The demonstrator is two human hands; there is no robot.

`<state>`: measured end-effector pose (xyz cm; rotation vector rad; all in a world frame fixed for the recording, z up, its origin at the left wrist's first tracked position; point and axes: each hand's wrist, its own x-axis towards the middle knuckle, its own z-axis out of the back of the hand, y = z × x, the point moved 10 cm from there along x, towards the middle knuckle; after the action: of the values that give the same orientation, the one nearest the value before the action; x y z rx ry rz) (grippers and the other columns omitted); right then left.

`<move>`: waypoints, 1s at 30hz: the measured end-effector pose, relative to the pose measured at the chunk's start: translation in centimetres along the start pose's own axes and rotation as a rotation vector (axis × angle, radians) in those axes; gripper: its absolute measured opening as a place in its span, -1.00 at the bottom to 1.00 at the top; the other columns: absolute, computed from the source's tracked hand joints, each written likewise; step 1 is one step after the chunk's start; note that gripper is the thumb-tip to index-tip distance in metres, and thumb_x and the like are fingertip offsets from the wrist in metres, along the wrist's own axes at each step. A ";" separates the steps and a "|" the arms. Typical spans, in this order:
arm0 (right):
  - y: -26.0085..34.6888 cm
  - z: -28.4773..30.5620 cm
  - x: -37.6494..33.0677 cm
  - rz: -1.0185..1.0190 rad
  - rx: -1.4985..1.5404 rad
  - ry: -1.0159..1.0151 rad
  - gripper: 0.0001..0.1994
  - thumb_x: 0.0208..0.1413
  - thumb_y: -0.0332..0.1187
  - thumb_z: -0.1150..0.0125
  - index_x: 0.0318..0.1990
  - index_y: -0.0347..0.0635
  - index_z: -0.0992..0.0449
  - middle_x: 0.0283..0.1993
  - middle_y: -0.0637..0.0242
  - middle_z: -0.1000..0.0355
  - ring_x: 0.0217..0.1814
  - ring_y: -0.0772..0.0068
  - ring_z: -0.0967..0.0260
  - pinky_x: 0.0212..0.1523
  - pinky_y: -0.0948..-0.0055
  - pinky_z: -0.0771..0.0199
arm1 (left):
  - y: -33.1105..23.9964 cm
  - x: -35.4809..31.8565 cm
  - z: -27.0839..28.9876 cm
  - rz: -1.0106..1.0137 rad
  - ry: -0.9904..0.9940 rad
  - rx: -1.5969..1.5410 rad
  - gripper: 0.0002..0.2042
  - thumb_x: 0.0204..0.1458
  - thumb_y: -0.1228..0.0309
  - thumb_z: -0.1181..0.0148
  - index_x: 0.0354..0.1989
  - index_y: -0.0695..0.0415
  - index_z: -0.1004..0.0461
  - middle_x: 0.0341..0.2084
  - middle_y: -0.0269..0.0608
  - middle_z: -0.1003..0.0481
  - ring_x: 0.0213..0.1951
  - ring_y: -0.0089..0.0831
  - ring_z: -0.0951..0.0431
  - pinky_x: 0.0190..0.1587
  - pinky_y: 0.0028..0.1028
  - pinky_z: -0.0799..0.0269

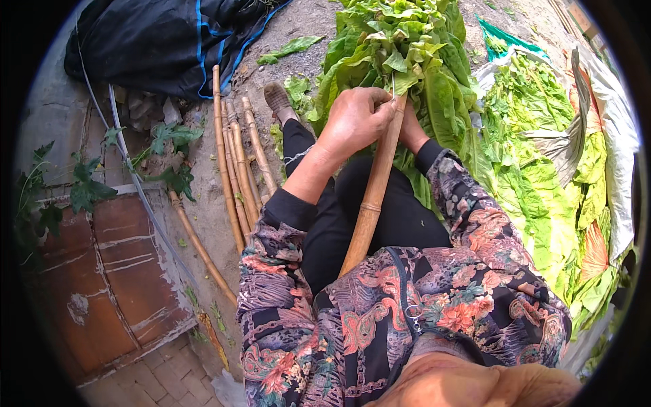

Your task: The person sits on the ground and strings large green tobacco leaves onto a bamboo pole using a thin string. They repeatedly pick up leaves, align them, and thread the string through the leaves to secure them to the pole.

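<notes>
My hands are close together at the far part of a bamboo pole (373, 197), which slants over my lap, its near end by my jacket (400, 305). My left hand (352, 122) is on the pole's left, thumb and finger pinched on what looks like a thin pale strand (393, 83). My right hand (411, 127) is on the right, partly behind the pole; I cannot tell how its fingers grip. Green leaves (444, 95) bunch thickly just beyond both hands. To the right, a leaf pile (525, 119) lies on a white sheet (614, 129). More poles (232, 159) lie left, near a black tarp (149, 47) at far left.
</notes>
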<state>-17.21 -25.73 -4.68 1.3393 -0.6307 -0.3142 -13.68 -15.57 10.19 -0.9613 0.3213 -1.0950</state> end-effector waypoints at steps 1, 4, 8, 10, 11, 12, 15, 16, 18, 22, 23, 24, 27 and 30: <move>2.5 1.9 -1.3 0.117 -0.267 -0.005 -0.60 -0.05 -0.36 -0.24 -0.06 -0.32 -0.33 -0.08 0.00 -0.34 -0.05 0.10 -0.32 -0.03 0.26 -0.35 | 0.8 -1.4 1.0 0.195 0.146 -0.102 -0.71 -0.03 0.29 -0.15 -0.30 0.29 -0.56 -0.62 -0.07 -0.52 -0.56 -0.39 -0.53 -0.44 -0.41 -0.42; 10.5 7.8 -6.1 0.232 -0.562 -0.122 -0.59 -0.05 -0.51 -0.17 0.03 -0.36 -0.39 0.09 -0.03 -0.35 0.12 0.05 -0.35 0.09 0.30 -0.36 | 5.7 -6.8 4.6 0.327 0.189 -0.317 -0.74 0.04 0.30 -0.19 -0.29 0.30 -0.52 -0.65 -0.46 -0.35 -0.61 -0.70 -0.24 -0.57 -0.59 -0.15; 22.6 3.1 -8.0 0.641 -0.544 -0.081 -0.57 -0.08 -0.57 -0.20 0.04 -0.20 -0.42 0.06 0.15 -0.38 0.07 0.15 -0.37 0.06 0.30 -0.36 | 15.6 -17.0 6.3 0.524 0.145 -0.047 -0.71 0.02 0.29 -0.23 -0.30 0.33 -0.52 -0.58 -0.35 -0.47 -0.51 -0.63 -0.39 -0.43 -0.56 -0.32; 25.8 -4.6 -8.0 0.823 -0.849 0.151 -0.47 -0.12 -0.44 -0.29 0.11 -0.10 -0.36 0.16 0.22 -0.31 0.20 0.13 -0.24 0.20 0.17 -0.19 | 23.3 -23.7 5.8 0.632 0.096 0.069 -0.72 0.02 0.30 -0.21 -0.34 0.35 -0.52 -0.58 -0.31 -0.48 -0.50 -0.59 -0.42 -0.41 -0.52 -0.34; 24.2 -7.0 -7.4 0.816 -0.966 0.274 -0.42 -0.14 -0.39 -0.31 0.14 -0.05 -0.33 0.19 0.24 -0.28 0.25 0.13 -0.19 0.24 0.10 -0.11 | 23.8 -24.5 5.6 0.639 0.042 0.202 -0.74 0.01 0.32 -0.19 -0.36 0.35 -0.52 -0.59 -0.28 -0.48 -0.50 -0.55 -0.43 -0.40 -0.48 -0.35; 21.6 -9.9 -7.4 0.810 -1.051 0.400 -0.37 -0.15 -0.33 -0.34 0.17 -0.01 -0.30 0.22 0.27 -0.25 0.29 0.13 -0.14 0.27 0.03 -0.03 | 24.4 -26.0 6.1 0.624 -0.035 0.126 -0.76 0.00 0.33 -0.19 -0.37 0.33 -0.53 -0.61 -0.32 -0.47 -0.51 -0.59 -0.42 -0.41 -0.51 -0.33; 17.3 -13.8 -9.3 0.698 -1.122 0.723 -0.50 -0.13 -0.27 -0.31 0.05 -0.04 -0.40 -0.11 0.27 -0.43 0.05 0.13 -0.35 0.08 0.00 -0.22 | 17.4 -26.4 9.8 0.569 -0.363 -0.292 -0.80 0.01 0.38 -0.21 -0.37 0.30 -0.56 -0.52 -0.36 -0.53 -0.46 -0.61 -0.45 -0.39 -0.56 -0.32; 16.7 -14.3 -9.8 0.638 -1.122 0.798 -0.56 -0.12 -0.26 -0.29 -0.01 -0.05 -0.42 -0.22 0.29 -0.45 -0.06 0.15 -0.41 -0.02 0.05 -0.29 | 12.2 -25.9 11.4 0.442 -0.496 -0.510 -0.85 0.01 0.41 -0.22 -0.38 0.26 -0.57 -0.51 -0.34 -0.54 -0.43 -0.63 -0.47 -0.34 -0.60 -0.34; 21.1 -14.3 -10.2 0.834 -0.974 0.574 -0.80 -0.05 -0.29 -0.22 -0.26 -0.12 -0.48 -0.37 0.26 -0.40 -0.26 0.19 -0.43 -0.20 0.23 -0.34 | 3.9 -25.7 15.7 0.253 -0.548 -0.550 -0.85 -0.02 0.44 -0.28 -0.32 0.27 -0.58 -0.47 -0.27 -0.57 -0.39 -0.60 -0.53 -0.25 -0.61 -0.41; 28.0 -9.4 -10.1 0.881 -0.615 0.292 -0.88 0.06 -0.35 -0.13 -0.33 -0.20 -0.46 -0.42 0.19 -0.42 -0.33 0.08 -0.39 -0.30 0.24 -0.35 | -10.8 -28.8 21.4 0.149 -0.576 -0.109 -0.87 -0.02 0.47 -0.28 -0.33 0.27 -0.57 -0.49 -0.35 -0.54 -0.42 -0.67 -0.44 -0.34 -0.72 -0.25; 28.8 -7.1 -9.6 0.916 -0.595 0.191 -0.88 0.06 -0.37 -0.15 -0.30 -0.20 -0.49 -0.41 0.17 -0.44 -0.34 0.07 -0.40 -0.32 0.24 -0.36 | -12.0 -30.6 22.7 0.231 -0.628 0.032 -0.89 -0.02 0.51 -0.27 -0.32 0.27 -0.57 -0.48 -0.35 -0.54 -0.39 -0.65 -0.46 -0.30 -0.71 -0.30; 29.9 -5.4 -8.7 0.833 -0.472 0.173 -0.86 0.09 -0.38 -0.15 -0.25 -0.23 -0.52 -0.40 0.16 -0.47 -0.37 0.13 -0.44 -0.36 0.32 -0.40 | -12.7 -32.4 24.4 0.234 -0.692 0.097 -0.88 -0.02 0.51 -0.27 -0.33 0.29 -0.57 -0.49 -0.35 -0.53 -0.42 -0.65 -0.45 -0.33 -0.69 -0.29; 28.8 -2.0 -7.9 0.665 -0.350 0.170 -0.78 0.20 -0.38 -0.10 -0.10 -0.31 -0.52 -0.33 0.35 -0.52 -0.31 0.67 -0.38 -0.35 0.62 -0.36 | -9.8 -41.6 27.9 0.379 -0.842 0.138 -0.90 -0.02 0.50 -0.28 -0.34 0.24 -0.59 -0.54 -0.39 -0.52 -0.51 -0.71 -0.38 -0.45 -0.69 -0.20; 29.3 -2.7 -9.2 0.793 -0.385 0.155 -0.85 0.11 -0.37 -0.16 -0.24 -0.24 -0.55 -0.40 0.13 -0.49 -0.40 0.13 -0.46 -0.39 0.34 -0.41 | 0.0 -56.9 28.6 0.669 -0.969 -0.002 -0.92 -0.03 0.44 -0.30 -0.38 0.17 -0.60 -0.57 -0.42 -0.52 -0.60 -0.77 -0.26 -0.57 -0.68 -0.10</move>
<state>-27.08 -11.96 21.09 0.6608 -0.8649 0.3012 -21.33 47.55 14.01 -1.1567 -0.1605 0.0371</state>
